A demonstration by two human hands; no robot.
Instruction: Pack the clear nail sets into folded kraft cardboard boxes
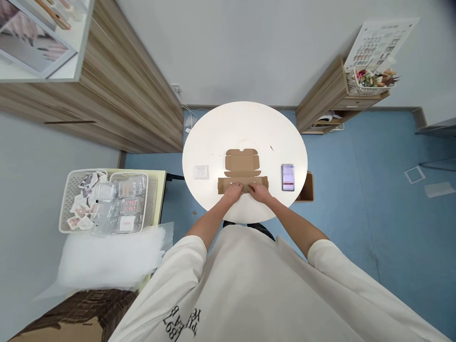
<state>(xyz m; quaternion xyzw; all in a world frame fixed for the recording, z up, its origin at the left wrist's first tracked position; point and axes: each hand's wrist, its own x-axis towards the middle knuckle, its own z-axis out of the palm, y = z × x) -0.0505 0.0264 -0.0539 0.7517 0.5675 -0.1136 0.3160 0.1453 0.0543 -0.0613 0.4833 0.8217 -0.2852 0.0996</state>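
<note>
A brown cardboard box lies unfolded on the white round table, its tabbed end pointing away from me. Its near panel stretches sideways under my fingers. My left hand grips the near edge of that panel, just left of its middle. Close beside it, my right hand holds the same edge, fingers bent onto the cardboard. The fingertips are small in view and partly hidden. Left of the cardboard rests a small clear plastic case. Over on the right is a phone with its screen lit.
On a side table at the left stand white baskets with clear cases and printed cut-outs, beside translucent sheets. A wooden cabinet rises at the back left. At the right are a low cabinet and a brown bin.
</note>
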